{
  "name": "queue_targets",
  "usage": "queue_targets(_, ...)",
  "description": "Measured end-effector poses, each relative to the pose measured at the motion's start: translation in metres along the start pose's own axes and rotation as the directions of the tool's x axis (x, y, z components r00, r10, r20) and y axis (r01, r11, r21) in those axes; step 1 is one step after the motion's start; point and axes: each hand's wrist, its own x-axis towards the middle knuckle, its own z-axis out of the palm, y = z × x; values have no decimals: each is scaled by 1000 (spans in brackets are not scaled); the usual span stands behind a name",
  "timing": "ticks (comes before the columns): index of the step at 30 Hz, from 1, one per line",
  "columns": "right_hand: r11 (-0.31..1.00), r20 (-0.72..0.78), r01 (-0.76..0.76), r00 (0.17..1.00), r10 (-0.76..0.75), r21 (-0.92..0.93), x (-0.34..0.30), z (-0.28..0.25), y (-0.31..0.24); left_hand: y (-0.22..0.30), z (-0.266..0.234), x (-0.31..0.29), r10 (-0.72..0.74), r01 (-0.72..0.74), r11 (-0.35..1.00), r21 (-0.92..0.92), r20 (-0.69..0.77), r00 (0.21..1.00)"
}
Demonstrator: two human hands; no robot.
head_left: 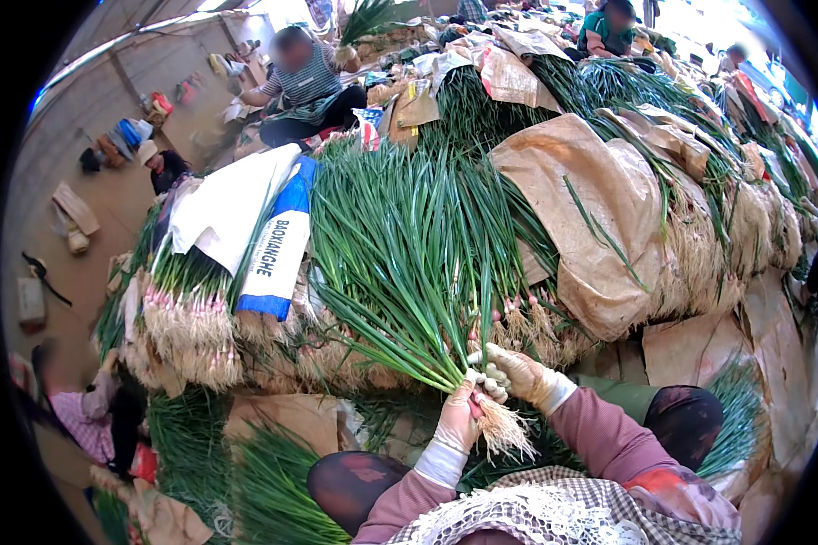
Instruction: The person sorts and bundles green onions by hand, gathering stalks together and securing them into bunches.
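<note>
I hold a bundle of green onions upright in front of me, its long green leaves fanning up and left. My left hand, in a pale glove, grips the bundle at its white stalks just above the stringy roots. My right hand, also gloved, closes on the same stalks from the right, fingers touching the bulbs. Both forearms wear mauve sleeves. My knees sit below the bundle.
A big heap of bundled green onions under brown paper sheets fills the middle and right. More bundles with a white and blue sack lie left. Loose greens lie by my left knee. Other people sit at the back and lower left.
</note>
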Motion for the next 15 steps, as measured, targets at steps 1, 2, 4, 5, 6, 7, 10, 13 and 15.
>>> queue_targets(1,995,-2,102,995,-102,-8,4,2,1,-1,3,-2,23,-20,998,-63,43,999)
queue_targets(2,958,-2,285,959,-285,-35,8,9,6,0,6,-4,68,-65,997,-33,74,995)
queue_targets(4,797,-150,500,807,-571,-340,11,20,11,2,12,-6,116,-111,993,-39,137,984)
queue_targets(5,725,-150,440,793,-590,-529,10,23,11,1,14,-8,109,-103,993,-51,152,982)
queue_targets(6,728,-153,489,770,-619,-481,7,27,12,2,16,-8,131,-132,991,5,62,989)
queue_targets(7,725,-177,497,753,-633,-477,4,29,9,1,18,-9,135,-129,989,72,-87,987)
queue_targets(10,932,-320,178,905,-281,-316,-12,29,5,-4,20,-6,90,-93,995,-25,-113,990)
queue_targets(13,464,-255,48,783,-567,-885,-18,28,8,-11,18,-6,182,-119,954,276,-218,959)
queue_targets(15,-93,14,-89,641,-768,-992,-16,26,11,-14,18,-3,172,-76,944,320,-283,944)
